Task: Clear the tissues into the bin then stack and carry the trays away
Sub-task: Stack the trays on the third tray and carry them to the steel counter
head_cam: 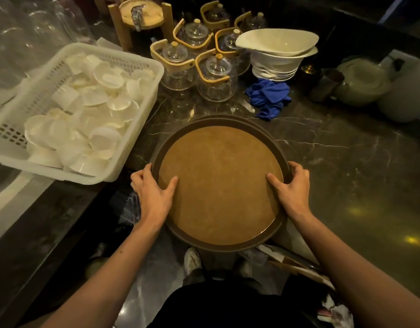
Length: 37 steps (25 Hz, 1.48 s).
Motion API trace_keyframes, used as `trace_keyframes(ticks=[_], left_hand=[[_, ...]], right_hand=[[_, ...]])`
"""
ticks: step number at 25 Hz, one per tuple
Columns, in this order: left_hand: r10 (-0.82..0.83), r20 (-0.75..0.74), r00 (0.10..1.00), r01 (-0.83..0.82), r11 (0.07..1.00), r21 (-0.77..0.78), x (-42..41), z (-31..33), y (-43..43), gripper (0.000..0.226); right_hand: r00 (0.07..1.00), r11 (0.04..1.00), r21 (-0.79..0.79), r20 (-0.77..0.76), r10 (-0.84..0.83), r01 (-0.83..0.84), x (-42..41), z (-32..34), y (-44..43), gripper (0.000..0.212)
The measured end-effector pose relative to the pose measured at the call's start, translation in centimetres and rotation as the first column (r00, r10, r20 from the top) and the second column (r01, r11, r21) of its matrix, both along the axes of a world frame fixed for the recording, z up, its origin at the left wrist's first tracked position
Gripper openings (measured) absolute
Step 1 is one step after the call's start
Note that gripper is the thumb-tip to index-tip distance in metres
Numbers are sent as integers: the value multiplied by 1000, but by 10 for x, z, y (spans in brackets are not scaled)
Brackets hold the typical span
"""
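Behind gripped trays: teapots, cloth (blue), basket left.

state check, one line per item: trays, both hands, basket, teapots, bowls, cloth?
trays: stacked, top one empty, near edge overhanging the counter
left hand: gripping the tray rim, thumb on top
right hand: gripping the tray rim, thumb on top
basket: full of white cups
teapots: lids on, look empty
bowls: stacked, top one tilted
cloth: crumpled
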<state>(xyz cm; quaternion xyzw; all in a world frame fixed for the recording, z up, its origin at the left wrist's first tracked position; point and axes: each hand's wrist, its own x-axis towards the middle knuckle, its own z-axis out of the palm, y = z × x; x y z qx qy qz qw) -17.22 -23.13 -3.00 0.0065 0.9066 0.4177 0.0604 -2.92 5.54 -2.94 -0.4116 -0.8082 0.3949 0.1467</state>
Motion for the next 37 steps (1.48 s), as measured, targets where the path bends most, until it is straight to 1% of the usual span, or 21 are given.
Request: trace_keyframes(ticks=[5, 18, 23, 26, 30, 33, 37], left_hand=[[-5, -2, 1000, 5, 1000, 3, -11, -6, 8, 79], [-5, -19, 1000, 4, 997, -77, -15, -14, 33, 81], [-13, -27, 1000, 10, 995, -96, -20, -18, 34, 80], [-21, -22, 1000, 18, 994, -112, -20, -19, 33, 82], [-78, -4, 997, 76, 986, -150, -21, -21, 30, 84], [-121, 31, 992, 125, 978, -166, -22, -21, 26, 85], [-135, 110, 985, 159, 954, -253, -28, -19, 24, 85]], right_hand=[[1000, 1000, -1, 7, -6, 6, -9, -7, 6, 72], [1000, 998, -53, 13, 16, -15, -22, -15, 33, 76], [998, 998, -55, 52, 24, -21, -29, -18, 33, 80], [998, 999, -46, 52, 26, -24, -29, -20, 33, 76], [998, 999, -47, 57, 11, -9, -27, -19, 31, 63], [994, 1000, -6, 109, 29, -29, -23, -16, 30, 56], [967, 996, 68, 251, 46, -65, -12, -15, 27, 59]])
